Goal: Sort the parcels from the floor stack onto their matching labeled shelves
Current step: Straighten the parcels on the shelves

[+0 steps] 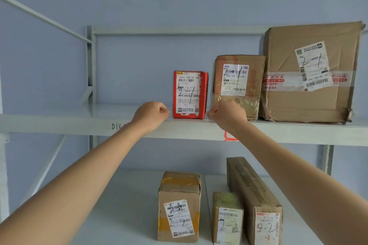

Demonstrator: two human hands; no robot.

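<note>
A small red parcel (190, 94) marked 2-1 stands upright on the upper shelf (79, 120). My left hand (151, 114) is just to its left and my right hand (229, 114) just to its right. Both have curled fingers, hold nothing, and are a little apart from the parcel. A medium brown parcel (238, 85) and a large brown box (310, 71), both marked 2-1, stand to the right on the same shelf. Three brown parcels marked 2-2 sit on the lower shelf (119, 205): one upright (179, 207), one small (227, 219), one long (253, 195).
The shelf frame is pale grey metal with an upright post (91, 65) at the back left and diagonal braces. A red-edged label (229, 136) is stuck to the upper shelf's front edge, partly hidden by my right arm. Handwriting (117, 126) marks that edge further left.
</note>
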